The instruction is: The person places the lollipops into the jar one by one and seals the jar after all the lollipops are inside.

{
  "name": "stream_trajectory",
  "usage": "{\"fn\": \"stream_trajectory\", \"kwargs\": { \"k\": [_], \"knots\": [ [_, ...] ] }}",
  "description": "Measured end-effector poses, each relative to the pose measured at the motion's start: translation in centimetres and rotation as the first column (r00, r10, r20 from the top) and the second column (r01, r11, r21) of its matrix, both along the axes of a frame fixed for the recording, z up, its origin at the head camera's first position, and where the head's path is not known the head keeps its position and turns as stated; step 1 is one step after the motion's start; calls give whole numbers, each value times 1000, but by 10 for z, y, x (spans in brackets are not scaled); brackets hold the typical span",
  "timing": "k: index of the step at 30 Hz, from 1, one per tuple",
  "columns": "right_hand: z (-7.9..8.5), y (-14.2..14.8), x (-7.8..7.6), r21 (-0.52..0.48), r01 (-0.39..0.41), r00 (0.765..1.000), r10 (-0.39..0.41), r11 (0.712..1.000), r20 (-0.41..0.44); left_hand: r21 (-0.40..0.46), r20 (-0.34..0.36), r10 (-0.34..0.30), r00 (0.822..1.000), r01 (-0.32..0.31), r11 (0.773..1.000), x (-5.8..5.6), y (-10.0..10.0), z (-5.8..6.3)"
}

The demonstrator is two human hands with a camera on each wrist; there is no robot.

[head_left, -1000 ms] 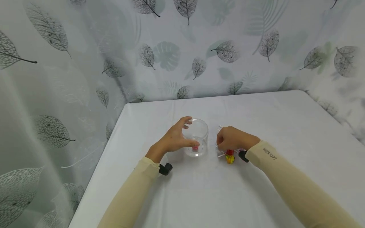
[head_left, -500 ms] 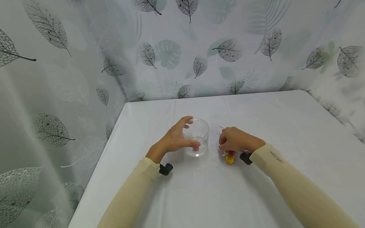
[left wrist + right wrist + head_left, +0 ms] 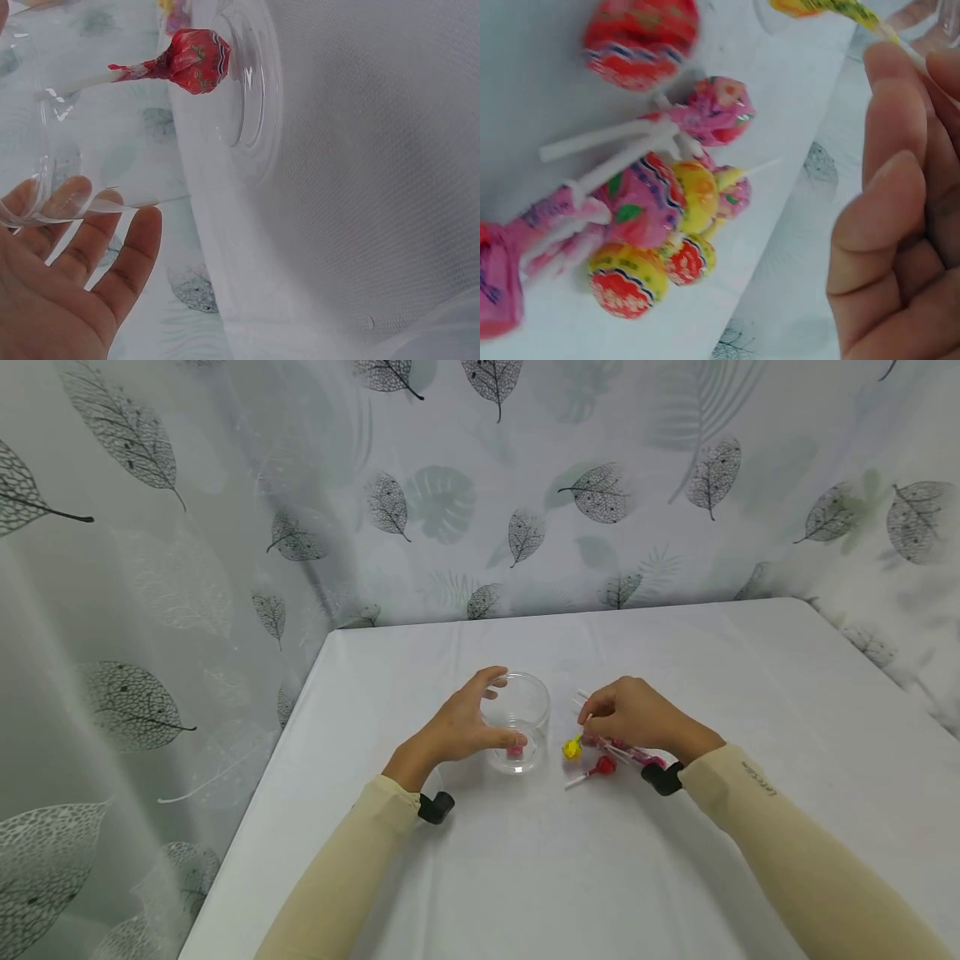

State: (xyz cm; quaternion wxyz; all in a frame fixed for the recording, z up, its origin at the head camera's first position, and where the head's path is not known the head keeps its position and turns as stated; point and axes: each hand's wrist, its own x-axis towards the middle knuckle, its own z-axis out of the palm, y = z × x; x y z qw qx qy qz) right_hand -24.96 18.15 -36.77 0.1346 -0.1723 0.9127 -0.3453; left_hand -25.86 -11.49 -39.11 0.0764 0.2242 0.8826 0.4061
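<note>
My left hand (image 3: 461, 722) holds a clear jar (image 3: 531, 703) upright on the table, thumb in front and fingers round the far side. Inside the jar a red-wrapped lollipop (image 3: 201, 61) stands head down, stick up. To the right of the jar, my right hand (image 3: 637, 717) pinches the white stick of a yellow-wrapped lollipop (image 3: 573, 748), whose head hangs downward. Beneath that hand lies a loose pile of pink and yellow lollipops (image 3: 641, 202). A red lollipop (image 3: 604, 765) lies at the pile's near side, its stick pointing left.
A white cloth covers the table (image 3: 525, 877). Leaf-printed curtains (image 3: 450, 510) hang behind and at both sides. Part of a clear, curved object (image 3: 442, 330) shows at the corner of the left wrist view, and the left wrist mostly hides it in the head view.
The right hand has risen slightly from the pile with the yellow lollipop in its fingers, uncovering the red lollipop. The left hand and jar have stayed in place.
</note>
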Motion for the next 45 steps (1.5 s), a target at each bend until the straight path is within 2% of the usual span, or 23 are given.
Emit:
{"fn": "stream_trajectory", "kwargs": {
  "k": [3, 6, 11, 15, 18, 22, 26, 32, 37, 45],
  "knots": [
    [7, 1, 0, -40, 50, 996, -53, 998, -70, 4, -3, 3, 1000, -3, 1000, 0, 0, 0],
    [14, 1, 1, -76, 96, 979, -107, 993, -174, 11, -4, -4, 1000, 4, 1000, 0, 0, 0],
    [26, -2, 1, -147, 150, 922, -192, 978, -336, 10, 8, -5, 1000, 5, 1000, 1, 1, 0],
    [35, -10, 0, -207, 144, 869, -224, 968, -441, -3, 8, 3, 1000, -3, 1000, 2, 1, 1],
    [42, -17, -1, -235, 127, 854, -227, 964, -469, -6, 8, 8, 1000, -8, 1000, 1, 1, 0],
    [48, -31, -2, -238, 97, 869, -199, 966, -452, -5, 15, 12, 1000, -12, 1000, 1, 1, 0],
    [47, -44, -2, -213, 40, 896, -129, 976, -425, -6, 15, 12, 1000, -12, 1000, 0, 1, -1],
    [39, -59, -3, -81, -38, 931, 6, 996, -364, 3, 14, 5, 1000, -5, 1000, 0, 1, -1],
    [33, -65, -4, 17, -69, 944, 71, 997, -322, 6, 5, -1, 1000, 1, 1000, 0, 0, -1],
    [32, -64, -5, 19, -98, 951, 99, 995, -293, 18, -3, -8, 1000, 8, 1000, 0, -1, -2]
  ]
}}
